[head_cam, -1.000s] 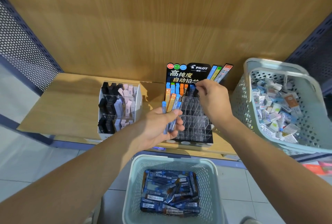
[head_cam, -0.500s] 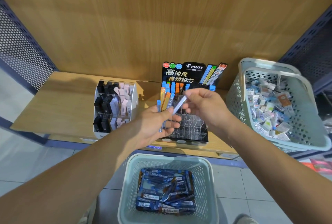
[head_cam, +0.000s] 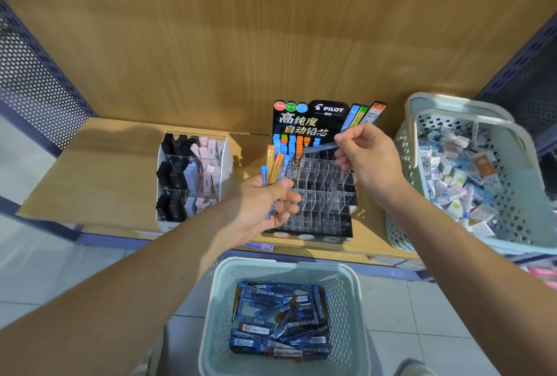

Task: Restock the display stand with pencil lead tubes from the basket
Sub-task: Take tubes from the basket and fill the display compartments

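**A:** What lies nearest the person?

**B:** A pale green basket (head_cam: 283,267) on the floor, heaped with dark blue lead tubes (head_cam: 280,324). Their white labels are too small to read.

**A:** And the hands?

**B:** The left hand (head_cam: 259,203) is in front of the near left corner of the display stand (head_cam: 319,194). Its fingers are curled round a bundle of tubes (head_cam: 272,170), with the blue and orange caps pointing up. Farther off, the right hand (head_cam: 370,161) pinches a single tube (head_cam: 319,148) between thumb and fingertips. That tube lies almost level over the stand's far rows.

**A:** What has just changed?

**B:** A second ago the right hand was at the far row, seating a tube. Half a second ago it was back at the bundle, drawing one out. Now that tube is clear of the bundle and is carried toward the stand again. So one more tube seems to have been placed, and the next is on its way.

**A:** How much is left?

**B:** Plenty, by the look of it. Only the far row shows blue and orange caps, and the clear slots nearer the person look empty.

**A:** Any writing?

**B:** The black header card (head_cam: 328,109) reads PILOT, with 高纯度 自动铅芯 in large characters beneath.

**A:** What else is on the shelf (head_cam: 105,164)?

**B:** A white organiser (head_cam: 193,176) stands to the left of the stand, with black, grey and pink items in it. To the right is a second basket (head_cam: 446,104) of small packets.
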